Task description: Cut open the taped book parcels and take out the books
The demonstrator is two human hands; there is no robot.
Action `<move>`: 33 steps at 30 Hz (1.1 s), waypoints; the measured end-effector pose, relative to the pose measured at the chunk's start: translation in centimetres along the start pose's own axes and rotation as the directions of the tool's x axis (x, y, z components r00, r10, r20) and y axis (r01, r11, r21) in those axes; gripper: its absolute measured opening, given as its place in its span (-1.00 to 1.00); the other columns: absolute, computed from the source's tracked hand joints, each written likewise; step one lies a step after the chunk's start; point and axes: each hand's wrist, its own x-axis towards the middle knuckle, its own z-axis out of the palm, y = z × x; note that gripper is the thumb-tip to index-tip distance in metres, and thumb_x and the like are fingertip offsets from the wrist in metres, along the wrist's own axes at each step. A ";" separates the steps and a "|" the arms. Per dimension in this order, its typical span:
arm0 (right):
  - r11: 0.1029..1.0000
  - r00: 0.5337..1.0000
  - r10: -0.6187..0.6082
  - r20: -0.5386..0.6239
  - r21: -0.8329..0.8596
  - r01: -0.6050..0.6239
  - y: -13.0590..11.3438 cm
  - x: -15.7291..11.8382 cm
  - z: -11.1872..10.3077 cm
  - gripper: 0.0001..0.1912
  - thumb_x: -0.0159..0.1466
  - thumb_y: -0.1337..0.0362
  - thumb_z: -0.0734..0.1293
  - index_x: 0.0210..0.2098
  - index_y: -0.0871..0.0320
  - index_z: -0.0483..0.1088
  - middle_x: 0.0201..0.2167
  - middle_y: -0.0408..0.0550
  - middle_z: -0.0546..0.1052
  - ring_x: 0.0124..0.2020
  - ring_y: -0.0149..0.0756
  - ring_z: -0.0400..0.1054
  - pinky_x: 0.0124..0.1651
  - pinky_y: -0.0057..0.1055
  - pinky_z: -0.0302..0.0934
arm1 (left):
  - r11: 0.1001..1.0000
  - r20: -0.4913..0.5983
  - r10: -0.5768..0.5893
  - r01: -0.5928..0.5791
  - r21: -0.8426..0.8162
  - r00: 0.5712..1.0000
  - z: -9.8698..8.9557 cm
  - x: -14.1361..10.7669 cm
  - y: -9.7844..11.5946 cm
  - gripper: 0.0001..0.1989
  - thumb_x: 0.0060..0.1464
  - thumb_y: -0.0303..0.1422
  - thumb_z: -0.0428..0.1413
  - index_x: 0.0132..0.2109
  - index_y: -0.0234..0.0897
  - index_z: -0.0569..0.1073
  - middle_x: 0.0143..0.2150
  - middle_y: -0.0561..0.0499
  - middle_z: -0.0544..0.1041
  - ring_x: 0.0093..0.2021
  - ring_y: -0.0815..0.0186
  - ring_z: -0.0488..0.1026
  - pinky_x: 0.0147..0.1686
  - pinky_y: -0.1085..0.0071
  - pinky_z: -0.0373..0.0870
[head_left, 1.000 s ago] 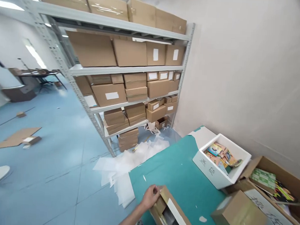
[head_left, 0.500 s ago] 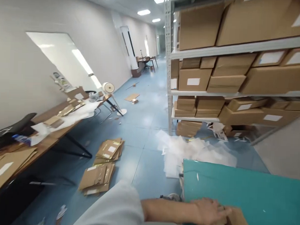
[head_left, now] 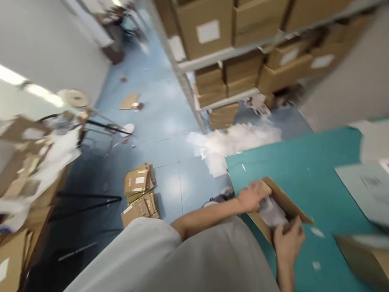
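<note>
An open cardboard box [head_left: 290, 199] stands on the green table top [head_left: 328, 155], with something wrapped in pale plastic [head_left: 273, 213] inside it. My left hand [head_left: 252, 195] is closed on the box's far left end, with a light brown piece under its fingers. At the near right end, my right hand [head_left: 287, 239] grips the box, thumb and fingers bent over the edge. Motion blurs both hands a little. What exactly lies under the fingers is partly hidden.
Shelves of cardboard boxes [head_left: 205, 31] rise behind the table. White foam sheets [head_left: 236, 141] and flattened cardboard stacks [head_left: 138, 182] lie on the blue floor. A cluttered wooden desk [head_left: 45, 204] is at left. Grey-white sheets [head_left: 371, 186] lie on the table's right.
The view has turned down and right, so more of the green table shows. The box and my left hand appear higher in the picture, and my right hand has come into view on the box.
</note>
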 end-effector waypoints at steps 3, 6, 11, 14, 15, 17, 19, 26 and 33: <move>0.983 0.978 0.183 -0.095 0.003 -0.184 0.4 -1.6 -0.6 -0.16 0.40 0.01 0.05 0.49 0.44 0.20 0.31 0.54 0.45 0.37 0.36 0.36 0.33 0.22 0.29 | 0.942 -0.045 0.040 -0.052 -0.330 0.998 -2.2 -0.3 -1.2 -0.19 0.20 -0.56 0.00 0.59 -0.27 0.20 0.62 -0.30 0.14 0.56 -0.07 0.22 0.49 -0.02 0.29; 0.919 0.909 0.395 -0.131 0.053 -0.391 0.2 -2.6 -0.9 -0.32 0.45 -0.01 0.05 0.17 0.42 0.45 -0.02 0.50 0.61 0.07 0.24 0.53 0.13 0.05 0.40 | 0.869 -0.080 0.121 -0.144 -0.473 0.989 -4.1 0.5 -2.1 -0.13 0.20 -0.58 -0.07 0.64 -0.24 0.04 0.60 -0.20 0.20 0.55 0.05 0.24 0.56 0.05 0.17; 0.846 0.791 0.531 -0.303 0.147 -0.512 0.9 -5.0 -2.2 -0.50 0.52 -0.03 0.10 -0.04 0.27 0.45 -0.21 0.28 0.59 -0.14 0.00 0.48 0.00 -0.10 0.37 | 0.808 -0.054 0.339 -0.320 -0.494 0.939 -5.1 3.6 -1.7 -0.27 0.32 -0.47 -0.01 0.59 -0.22 0.14 0.54 -0.18 0.30 0.53 0.05 0.25 0.56 0.02 0.13; 0.811 0.736 0.585 -0.340 0.220 -0.542 1.8 -6.5 -2.6 -0.57 0.54 -0.01 0.13 -0.06 0.22 0.43 -0.20 0.18 0.58 -0.16 -0.09 0.45 0.00 -0.16 0.36 | 0.814 0.036 0.369 -0.304 -0.495 0.929 -3.9 4.8 -0.7 -0.39 0.38 -0.38 0.01 0.51 -0.23 0.28 0.50 -0.22 0.35 0.50 0.01 0.30 0.54 -0.03 0.16; 0.799 0.724 0.601 -0.340 0.240 -0.551 2.2 -6.8 -2.6 -0.59 0.54 0.01 0.14 -0.03 0.22 0.42 -0.17 0.18 0.59 -0.14 -0.10 0.45 0.02 -0.16 0.37 | 0.832 0.065 0.359 -0.288 -0.474 0.931 -3.4 4.9 -0.3 -0.42 0.38 -0.36 0.02 0.49 -0.26 0.31 0.50 -0.25 0.34 0.51 -0.03 0.29 0.53 -0.08 0.17; 0.778 0.706 0.628 -0.327 0.272 -0.566 3.0 -7.2 -2.3 -0.61 0.52 0.06 0.16 0.05 0.23 0.42 -0.09 0.20 0.60 -0.09 -0.08 0.47 0.08 -0.13 0.38 | 0.876 0.078 0.334 -0.279 -0.393 0.939 -2.6 4.7 0.7 -0.47 0.38 -0.34 0.04 0.43 -0.29 0.37 0.54 -0.30 0.26 0.55 -0.10 0.20 0.53 -0.17 0.14; 0.761 0.692 0.648 -0.318 0.299 -0.575 3.7 -7.5 -1.8 -0.60 0.51 0.09 0.18 0.14 0.22 0.40 -0.03 0.21 0.61 -0.03 -0.05 0.49 0.13 -0.10 0.38 | 0.900 0.041 0.353 -0.327 -0.289 0.935 -2.5 4.2 2.0 -0.51 0.38 -0.36 0.05 0.39 -0.26 0.40 0.58 -0.27 0.20 0.60 -0.13 0.09 0.54 -0.20 0.10; 0.733 0.676 0.680 -0.282 0.249 -0.633 3.8 -8.7 -0.8 -0.61 0.50 0.15 0.17 0.17 0.23 0.39 -0.06 0.20 0.63 -0.07 -0.02 0.51 0.05 -0.20 0.34 | 0.745 0.447 0.637 -0.650 -0.150 0.628 -1.1 3.3 9.2 -0.33 0.26 -0.51 0.09 0.48 -0.15 0.34 0.44 -0.22 0.40 0.30 -0.01 0.51 0.29 0.06 0.49; 0.732 0.713 0.680 -0.172 0.209 -0.648 3.7 -8.9 -1.3 -0.70 0.50 0.19 0.17 0.06 0.19 0.42 -0.22 0.12 0.64 -0.22 -0.01 0.49 -0.13 -0.30 0.20 | 0.731 0.757 0.465 -0.682 -0.036 0.459 5.2 3.9 14.0 0.01 0.16 -0.44 0.23 0.63 -0.36 -0.07 0.37 -0.42 0.48 0.29 -0.11 0.54 0.25 0.13 0.47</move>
